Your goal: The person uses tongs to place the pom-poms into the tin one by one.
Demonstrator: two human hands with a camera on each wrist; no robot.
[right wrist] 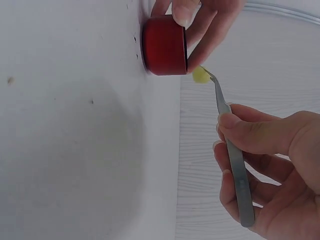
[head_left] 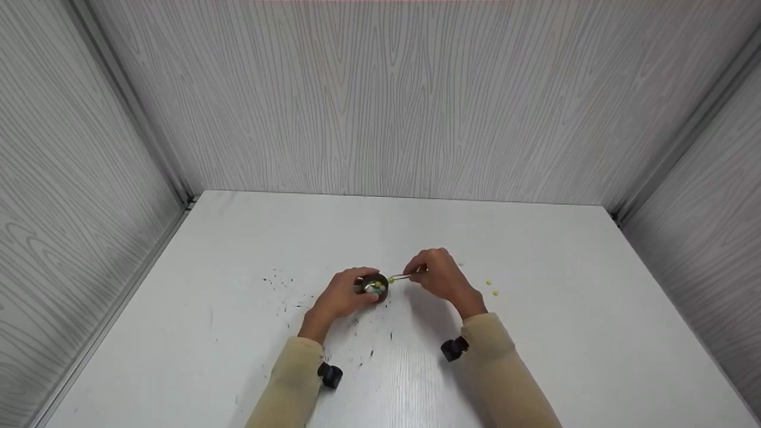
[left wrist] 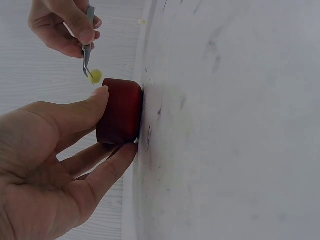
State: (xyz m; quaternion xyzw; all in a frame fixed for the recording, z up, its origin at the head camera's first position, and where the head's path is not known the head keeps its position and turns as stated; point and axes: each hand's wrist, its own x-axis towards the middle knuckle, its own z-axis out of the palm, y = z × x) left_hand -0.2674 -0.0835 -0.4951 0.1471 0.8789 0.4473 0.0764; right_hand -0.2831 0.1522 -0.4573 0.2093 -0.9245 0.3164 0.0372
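My left hand [head_left: 345,292] grips a small dark red cup [left wrist: 120,111] by its sides, thumb near the rim, and the cup stands upright on the table. Several small yellow, white and bluish-green beads [head_left: 376,288] show inside it in the head view. Between thumb and fingers, my right hand [head_left: 437,274] pinches a pair of bent-tip metal tweezers [right wrist: 235,165]. A round yellow bead [right wrist: 201,75] is caught at the tips of the tweezers, just beside the cup's rim.
Two yellow beads [head_left: 489,282] lie on the white table [head_left: 571,333] to the right of my right hand, with a paler one farther back. Dark specks [head_left: 279,282] are scattered left of and below the cup. Grey wood-grain panels [head_left: 380,101] enclose the table's back and sides.
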